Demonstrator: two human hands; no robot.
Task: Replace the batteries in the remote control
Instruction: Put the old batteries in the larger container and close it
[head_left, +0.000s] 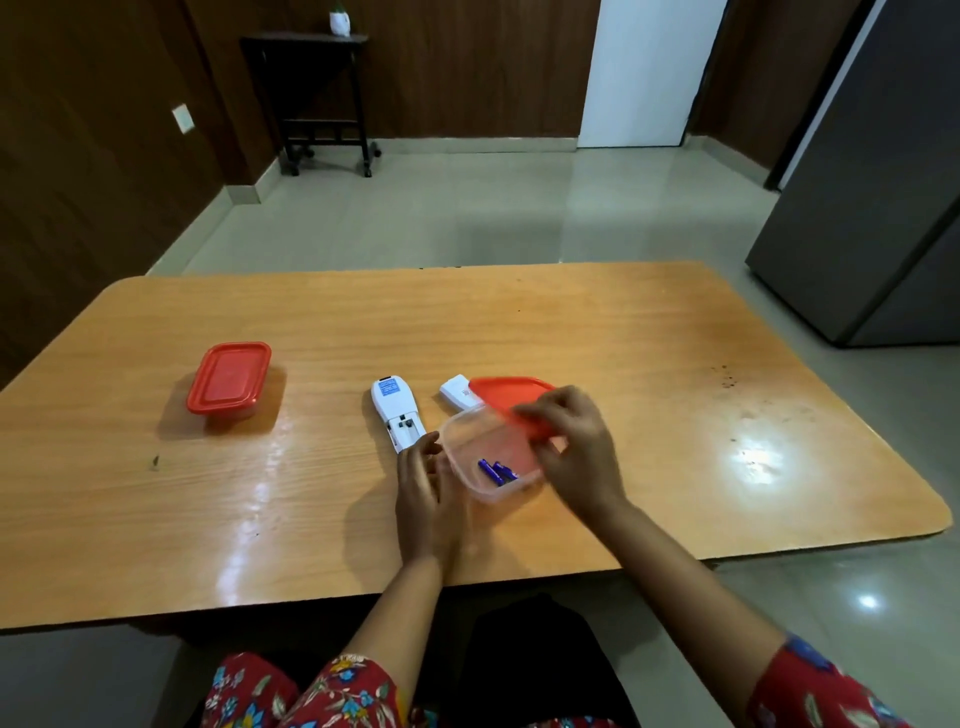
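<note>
A white remote control lies face down mid-table with its battery bay uncovered. Its white battery cover lies just right of it, partly under a red lid. A clear plastic box holds blue batteries. My right hand grips the red lid and holds it tilted above the box's far edge. My left hand rests against the box's left side, fingers spread, steadying it.
A second clear box with a red lid stands closed at the table's left. The wooden table has rounded corners. A grey fridge stands on the floor at the right, a dark side table far back.
</note>
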